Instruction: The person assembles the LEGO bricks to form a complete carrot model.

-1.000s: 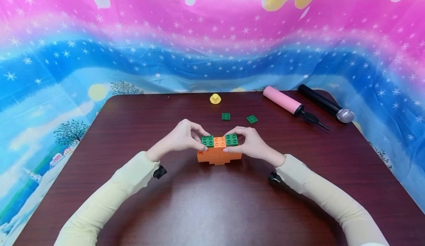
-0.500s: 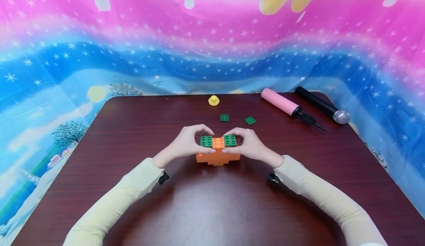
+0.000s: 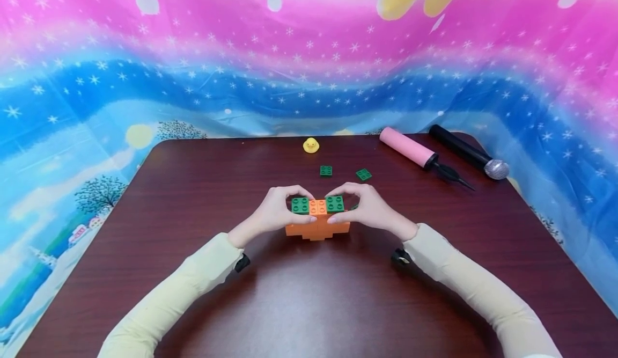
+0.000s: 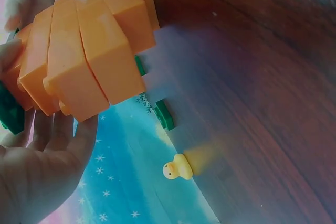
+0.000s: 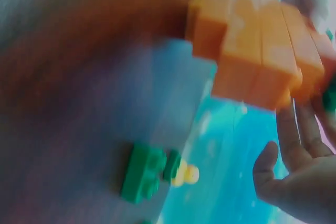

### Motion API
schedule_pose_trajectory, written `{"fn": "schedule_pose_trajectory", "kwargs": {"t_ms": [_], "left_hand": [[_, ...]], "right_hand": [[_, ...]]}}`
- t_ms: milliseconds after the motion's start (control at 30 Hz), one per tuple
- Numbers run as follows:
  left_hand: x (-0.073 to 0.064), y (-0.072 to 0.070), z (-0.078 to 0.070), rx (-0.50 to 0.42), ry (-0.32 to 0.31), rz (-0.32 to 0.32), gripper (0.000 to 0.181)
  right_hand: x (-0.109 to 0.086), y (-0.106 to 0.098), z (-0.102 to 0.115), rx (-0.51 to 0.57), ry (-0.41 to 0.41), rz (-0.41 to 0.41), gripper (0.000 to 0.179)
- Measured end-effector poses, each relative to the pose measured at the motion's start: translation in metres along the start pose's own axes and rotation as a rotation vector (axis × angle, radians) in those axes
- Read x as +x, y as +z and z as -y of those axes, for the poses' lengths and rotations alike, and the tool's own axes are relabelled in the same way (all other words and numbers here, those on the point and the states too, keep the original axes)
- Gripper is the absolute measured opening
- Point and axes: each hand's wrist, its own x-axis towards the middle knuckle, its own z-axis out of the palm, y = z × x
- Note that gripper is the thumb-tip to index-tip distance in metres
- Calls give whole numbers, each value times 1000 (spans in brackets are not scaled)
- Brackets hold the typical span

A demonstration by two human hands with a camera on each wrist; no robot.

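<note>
A structure of stacked orange toy bricks (image 3: 317,228) stands on the table in the head view, wider above than at its foot. Two green bricks lie on its top, a left one (image 3: 300,205) and a right one (image 3: 335,203), with orange studs between. My left hand (image 3: 274,207) grips the upper left part, thumb along the front and fingers behind. From the right, my right hand (image 3: 370,207) holds it the same way, the two thumbtips slightly apart. Stepped orange undersides fill much of the left wrist view, where the left hand (image 4: 42,177) curls beneath.
Two loose green bricks, one near the middle (image 3: 325,170) and one further right (image 3: 363,174), lie beyond the structure. A yellow rubber duck (image 3: 311,145) sits behind them. Far right lie a pink hand pump (image 3: 407,147) and a black microphone (image 3: 465,151). A patterned cloth (image 3: 309,68) hangs behind.
My left hand has slid right, its thumb passing from the left green brick's corner to the structure's middle front. The right thumb shifted slightly. The structure stays in place.
</note>
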Motion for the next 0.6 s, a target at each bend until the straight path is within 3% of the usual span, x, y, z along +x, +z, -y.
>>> {"fn": "schedule_pose_trajectory", "kwargs": {"t_ms": [233,400,600], "left_hand": [[-1,0,1,-1,-44,4,33],[-1,0,2,-9,-34,-7,33],[-3,2,4,-48,-26,-6,33]], "right_hand": [[-5,-43,-20,101,19,55,39],[-9,-58,-52,-53,80,94,41],[-9,-55,-73,-186,129,166,48]]}}
